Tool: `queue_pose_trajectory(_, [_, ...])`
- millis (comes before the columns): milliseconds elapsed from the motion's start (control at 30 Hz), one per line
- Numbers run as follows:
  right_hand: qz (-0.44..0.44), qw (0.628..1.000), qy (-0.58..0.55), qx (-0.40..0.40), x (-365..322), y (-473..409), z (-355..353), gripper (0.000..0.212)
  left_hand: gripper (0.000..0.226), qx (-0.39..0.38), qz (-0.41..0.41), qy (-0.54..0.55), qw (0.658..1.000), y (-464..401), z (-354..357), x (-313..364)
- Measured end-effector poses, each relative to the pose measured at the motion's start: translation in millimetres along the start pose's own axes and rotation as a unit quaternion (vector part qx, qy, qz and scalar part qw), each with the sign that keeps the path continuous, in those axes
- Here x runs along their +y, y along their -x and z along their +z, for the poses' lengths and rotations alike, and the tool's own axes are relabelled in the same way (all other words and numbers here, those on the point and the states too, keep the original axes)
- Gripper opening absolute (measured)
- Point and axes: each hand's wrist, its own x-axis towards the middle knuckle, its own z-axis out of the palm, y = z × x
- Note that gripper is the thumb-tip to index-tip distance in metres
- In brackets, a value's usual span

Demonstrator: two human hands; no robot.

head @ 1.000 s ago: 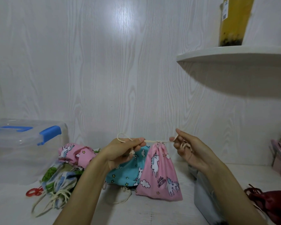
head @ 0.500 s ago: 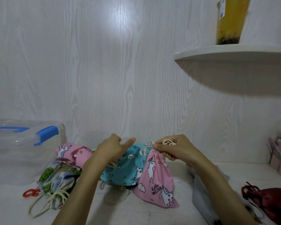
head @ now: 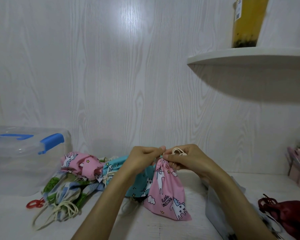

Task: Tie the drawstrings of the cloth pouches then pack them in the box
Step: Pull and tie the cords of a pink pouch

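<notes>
White wood-grain panelling backs the pale counter (head: pixel 163 227) where I work through the head camera, both hands raised at the neck of the pink unicorn pouch (head: pixel 164 191). My left hand (head: pixel 142 159) pinches the cream drawstring (head: pixel 177 151) at the pouch's gathered mouth, thumb and forefinger pressed together; my right hand (head: pixel 187 160) curls round the same neck, with loops of cord bunched above its fingers. Both grips meet directly above the pouch, touching or nearly so, and neither is the nearer. The pouch hangs below them, its long axis running down and slightly right from the cinched neck to its lower corner on the counter.

I judge the mouth drawn closed and the knot not yet made: the cord ends lie above the right hand's knuckles, so the tie turns on crossing them there while the neck stays pinched.

Left of the pink unicorn pouch lie a teal star-print pouch (head: pixel 137 184), another pink pouch (head: pixel 80 163) and a green-and-blue print pouch (head: pixel 68 189) with loose cords. Farther left stands the clear plastic box (head: pixel 24 161) with blue latches, apparently lidded. Right of the unicorn pouch, near the frame's edge, sits a dark red pouch (head: pixel 287 215).
</notes>
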Motion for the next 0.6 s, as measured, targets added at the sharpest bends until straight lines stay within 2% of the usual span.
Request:
queue_pose_trajectory(100, [0.022, 0.999, -0.039, -0.010, -0.3, -1.5, -3.4, 0.014, 0.019, 0.002, -0.032, 0.082, 0.996, -3.1, -4.1, -0.5])
queue_pose_trajectory(200, [0.045, 0.992, -0.120, -0.005, -0.3, -4.5, -12.1, 0.011, 0.014, -0.047, -0.088, 0.265, 0.959, -6.6, -5.7, 1.7])
queue_pose_trajectory(300, [0.072, 0.986, -0.149, 0.000, 4.4, -5.5, -20.2, 0.013, 0.012, -0.057, -0.120, 0.334, 0.933, -7.1, -5.8, 2.4])
queue_pose_trajectory(400, [0.093, 0.984, -0.149, -0.017, 4.8, -2.9, -24.1, 0.014, 0.014, -0.033, -0.097, 0.282, 0.954, -10.1, -11.5, -0.2])
queue_pose_trajectory(500, [0.087, 0.994, 0.018, -0.064, 0.4, 2.5, -23.0, 0.017, 0.015, -0.039, -0.071, 0.186, 0.979, -9.5, -12.5, 0.8])
queue_pose_trajectory(600, [0.059, 0.979, 0.165, -0.101, -5.0, 5.9, -18.5, 0.019, 0.016, -0.051, -0.068, 0.117, 0.990, -7.6, -9.6, 1.6])
